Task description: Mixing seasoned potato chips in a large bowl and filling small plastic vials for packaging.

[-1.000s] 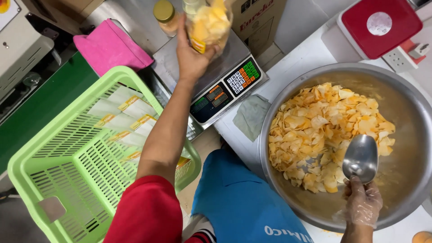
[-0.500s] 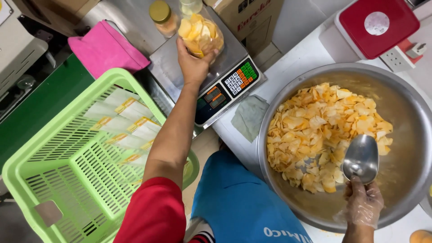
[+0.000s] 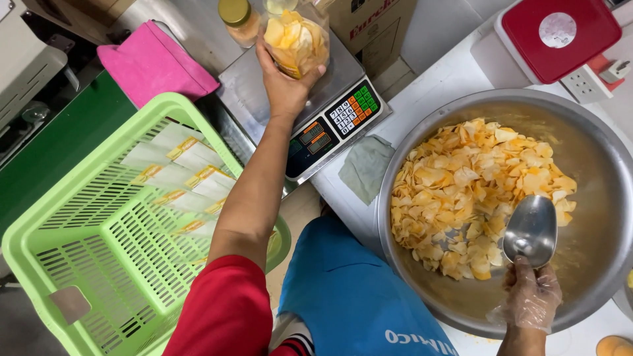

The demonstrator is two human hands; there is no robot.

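Two hands work: left hand (image 3: pixel 285 84) clasps a clear bag of yellow chips (image 3: pixel 297 39) upright over the grey scale platform (image 3: pixel 247 89); gloved right hand (image 3: pixel 531 293) grips a steel scoop (image 3: pixel 531 231).

Small food-packing workstation, not a home kitchen. Evidence: digital weighing scale (image 3: pixel 310 112) with keypad, large steel bowl (image 3: pixel 593 198) of bulk chips (image 3: pixel 468 191), green plastic crate (image 3: pixel 105 250) holding flat empty packets (image 3: pixel 178 165) (clear, yellow-labelled), cardboard carton (image 3: pixel 376 23) behind.
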